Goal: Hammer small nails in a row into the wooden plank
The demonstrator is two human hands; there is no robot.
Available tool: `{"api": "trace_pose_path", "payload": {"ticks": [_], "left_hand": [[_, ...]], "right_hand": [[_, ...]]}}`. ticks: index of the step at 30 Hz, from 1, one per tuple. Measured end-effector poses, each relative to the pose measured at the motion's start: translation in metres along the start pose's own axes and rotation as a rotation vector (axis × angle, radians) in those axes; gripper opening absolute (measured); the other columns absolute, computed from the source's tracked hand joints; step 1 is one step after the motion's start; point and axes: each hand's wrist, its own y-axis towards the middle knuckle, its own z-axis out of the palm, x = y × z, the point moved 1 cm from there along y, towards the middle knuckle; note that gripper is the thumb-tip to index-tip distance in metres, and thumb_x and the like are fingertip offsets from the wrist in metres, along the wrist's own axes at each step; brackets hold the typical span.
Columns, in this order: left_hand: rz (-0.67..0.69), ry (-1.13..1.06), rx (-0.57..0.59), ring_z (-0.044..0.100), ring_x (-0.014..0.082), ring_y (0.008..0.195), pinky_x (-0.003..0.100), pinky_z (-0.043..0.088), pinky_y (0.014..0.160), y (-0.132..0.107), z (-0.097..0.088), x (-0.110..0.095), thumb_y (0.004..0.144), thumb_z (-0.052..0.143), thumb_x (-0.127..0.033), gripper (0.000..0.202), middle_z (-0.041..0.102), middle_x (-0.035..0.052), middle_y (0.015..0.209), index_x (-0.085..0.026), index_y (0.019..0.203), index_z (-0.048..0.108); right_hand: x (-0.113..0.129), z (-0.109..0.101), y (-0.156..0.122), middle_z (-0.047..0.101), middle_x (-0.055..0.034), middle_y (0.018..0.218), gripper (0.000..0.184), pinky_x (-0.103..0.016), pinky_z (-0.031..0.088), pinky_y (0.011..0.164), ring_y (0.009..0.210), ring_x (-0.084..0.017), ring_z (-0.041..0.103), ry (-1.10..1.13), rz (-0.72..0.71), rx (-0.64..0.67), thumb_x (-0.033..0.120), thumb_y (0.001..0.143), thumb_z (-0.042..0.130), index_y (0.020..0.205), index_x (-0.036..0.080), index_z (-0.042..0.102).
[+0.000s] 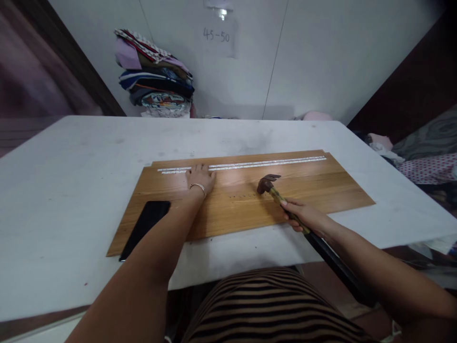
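Note:
A wooden board [321,190] lies flat on the white table [71,166]. Along its far edge runs a long metal ruler [267,163]. My left hand [200,177], with a bangle at the wrist, rests on the board with its fingers flat on the ruler. My right hand [303,216] is wrapped round the handle of a hammer. The hammer head [267,183] sits low over the board, beside a short row of small dark nails or marks [243,196].
A black phone [146,226] lies on the board's near left corner. A stack of folded cloth [155,76] stands against the white wall behind the table. More fabric [424,157] is heaped to the right of the table.

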Motion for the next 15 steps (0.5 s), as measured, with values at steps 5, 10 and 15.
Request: {"api": "trace_pose_path", "payload": {"ticks": [5, 10, 15], "left_hand": [[0.001, 0.002, -0.002, 0.047, 0.0321, 0.134, 0.049, 0.035, 0.108, -0.0008, -0.0004, -0.0002, 0.095, 0.034, -0.043, 0.05, 0.058, 0.0148, 0.143, -0.022, 0.131, 0.061], [0.0, -0.004, -0.005, 0.046, 0.0325, 0.134, 0.049, 0.035, 0.107, 0.0, -0.0004, 0.0001, 0.095, 0.034, -0.044, 0.051, 0.056, 0.0161, 0.144, -0.019, 0.131, 0.061], [0.002, 0.002, -0.001, 0.046, 0.0321, 0.135, 0.048, 0.035, 0.108, 0.0006, 0.0009, 0.001, 0.096, 0.034, -0.045, 0.052, 0.056, 0.0151, 0.144, -0.02, 0.132, 0.06]], "right_hand": [[-0.0024, -0.0003, 0.0011, 0.05, 0.0055, 0.064, 0.037, -0.017, 0.022, 0.036, 0.041, -0.004, 0.034, -0.005, -0.003, -0.005, 0.052, 0.08, 0.071, 0.086, 0.022, 0.049], [-0.0025, -0.0001, 0.0007, 0.05, 0.0053, 0.065, 0.039, -0.017, 0.021, 0.036, 0.041, -0.004, 0.033, -0.004, 0.006, 0.004, 0.053, 0.08, 0.072, 0.086, 0.022, 0.049], [-0.0008, -0.0006, -0.0001, 0.05, 0.0054, 0.065, 0.041, -0.017, 0.021, 0.036, 0.041, -0.004, 0.034, -0.003, 0.002, 0.012, 0.054, 0.078, 0.073, 0.087, 0.023, 0.049]]}}
